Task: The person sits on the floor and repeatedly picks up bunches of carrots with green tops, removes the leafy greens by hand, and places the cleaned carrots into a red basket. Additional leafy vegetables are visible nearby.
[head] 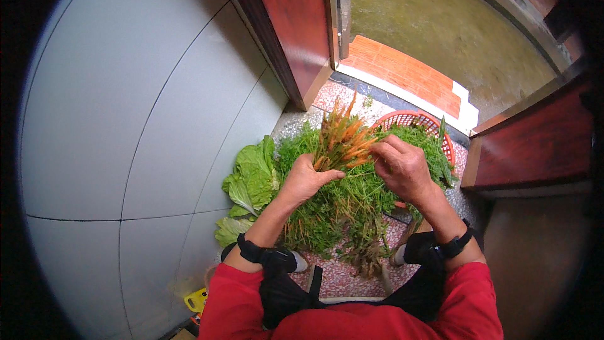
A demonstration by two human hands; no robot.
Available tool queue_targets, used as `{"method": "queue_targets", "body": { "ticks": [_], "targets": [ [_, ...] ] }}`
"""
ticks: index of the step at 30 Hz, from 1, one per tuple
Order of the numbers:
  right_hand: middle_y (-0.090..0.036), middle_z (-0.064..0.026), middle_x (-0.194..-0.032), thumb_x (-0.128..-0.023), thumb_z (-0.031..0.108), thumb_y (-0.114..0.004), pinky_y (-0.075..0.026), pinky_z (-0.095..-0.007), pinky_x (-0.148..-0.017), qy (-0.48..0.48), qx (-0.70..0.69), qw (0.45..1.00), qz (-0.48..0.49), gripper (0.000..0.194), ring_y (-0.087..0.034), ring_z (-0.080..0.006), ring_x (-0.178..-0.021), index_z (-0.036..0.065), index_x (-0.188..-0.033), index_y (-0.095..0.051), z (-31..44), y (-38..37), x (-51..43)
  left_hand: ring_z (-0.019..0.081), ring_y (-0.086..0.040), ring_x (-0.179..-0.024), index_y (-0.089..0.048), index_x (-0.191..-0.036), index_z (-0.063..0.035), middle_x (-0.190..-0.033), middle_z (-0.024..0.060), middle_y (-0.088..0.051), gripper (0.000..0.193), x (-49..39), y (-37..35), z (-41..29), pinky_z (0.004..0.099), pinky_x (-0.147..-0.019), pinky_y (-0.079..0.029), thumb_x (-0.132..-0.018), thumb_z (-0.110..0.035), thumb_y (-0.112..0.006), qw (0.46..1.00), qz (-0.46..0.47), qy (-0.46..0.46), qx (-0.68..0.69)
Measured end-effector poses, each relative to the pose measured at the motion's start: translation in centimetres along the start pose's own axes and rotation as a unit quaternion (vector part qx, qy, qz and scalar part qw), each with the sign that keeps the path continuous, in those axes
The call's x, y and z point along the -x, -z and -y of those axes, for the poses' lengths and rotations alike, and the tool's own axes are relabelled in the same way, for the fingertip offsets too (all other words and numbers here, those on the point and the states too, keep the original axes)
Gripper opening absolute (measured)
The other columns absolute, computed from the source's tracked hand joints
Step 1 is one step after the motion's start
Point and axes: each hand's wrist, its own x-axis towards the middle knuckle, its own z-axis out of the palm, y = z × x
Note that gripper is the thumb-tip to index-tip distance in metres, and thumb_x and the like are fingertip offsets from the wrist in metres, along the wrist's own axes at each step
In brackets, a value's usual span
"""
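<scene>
My left hand (306,178) is wrapped around a bunch of small, thin carrots (347,144) with their orange roots fanned upward and to the right. My right hand (401,165) has its thumb and forefinger pinched at the root tips on the bunch's right side, with the other fingers curled in. A carrot tip runs to those fingertips; the exact contact is partly hidden. Below both hands spreads a heap of feathery carrot greens (330,219), mixed with yellowed stems and thin orange roots.
A red plastic basket (410,117) of greens stands at the right, near the doorway. Leafy green vegetables (252,174) lie by the grey tiled wall (155,151). Red door panels (292,23) flank an orange tiled step (401,73). A yellow object (196,300) sits lower left.
</scene>
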Motion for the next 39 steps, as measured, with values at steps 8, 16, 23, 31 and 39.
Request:
{"method": "queue_targets", "body": {
  "ticks": [8,16,23,31,39],
  "targets": [
    [-0.055,-0.0069,-0.073,-0.079,-0.005,-0.063,-0.044,-0.0271,-0.051,-0.179,-0.111,0.970,-0.119,0.007,-0.056,-0.0124,-0.060,-0.001,-0.083,-0.061,0.4,-0.6,-0.4,0.0102,-0.062,-0.072,-0.067,-0.102,0.0005,-0.085,0.0058,-0.070,0.026,0.8,-0.9,-2.9,0.0250,-0.064,-0.048,-0.083,-0.015,-0.077,0.985,0.049,0.044,0.159],
    [-0.056,-0.0119,-0.077,-0.082,0.001,-0.063,-0.049,-0.0346,-0.055,-0.095,0.094,0.988,-0.071,0.009,-0.059,-0.0240,-0.060,0.003,-0.088,-0.056,-1.6,-2.8,0.9,0.0104,-0.063,-0.071,-0.068,-0.098,-0.0008,-0.081,0.0038,-0.069,0.020,0.5,-0.1,-4.2,0.0243,-0.063,-0.048,-0.085,-0.014,-0.074,0.987,0.079,0.059,0.123],
    [-0.049,0.0038,-0.066,-0.094,0.014,-0.050,-0.038,-0.0244,-0.052,-0.452,-0.265,0.821,-0.226,0.013,-0.042,-0.0060,-0.057,0.007,-0.086,-0.058,-5.1,0.9,-0.9,0.0111,-0.064,-0.072,-0.067,-0.098,-0.0008,-0.081,0.0040,-0.069,0.017,1.1,0.9,-4.0,0.0251,-0.063,-0.049,-0.087,-0.012,-0.072,0.989,0.040,0.049,0.132],
    [-0.067,-0.0017,-0.090,-0.099,0.024,-0.051,-0.049,-0.0253,-0.062,-0.331,-0.478,0.788,0.201,0.021,-0.063,-0.0100,-0.074,0.005,-0.105,-0.060,0.3,-5.3,1.6,0.0157,-0.067,-0.073,-0.065,-0.104,0.0004,-0.085,0.0081,-0.070,0.016,0.0,2.2,-4.2,0.0277,-0.065,-0.054,-0.089,-0.005,-0.068,0.962,-0.082,-0.008,0.259],
    [-0.063,-0.0164,-0.083,-0.092,0.019,-0.054,-0.049,-0.0378,-0.069,-0.203,-0.295,0.908,0.216,0.021,-0.061,-0.0267,-0.073,0.000,-0.094,-0.061,2.3,-4.9,0.8,0.0156,-0.065,-0.075,-0.063,-0.103,0.0003,-0.087,0.0087,-0.068,0.015,0.4,2.8,-4.2,0.0282,-0.068,-0.055,-0.090,-0.006,-0.067,0.959,-0.106,-0.041,0.260]
  ]
}}
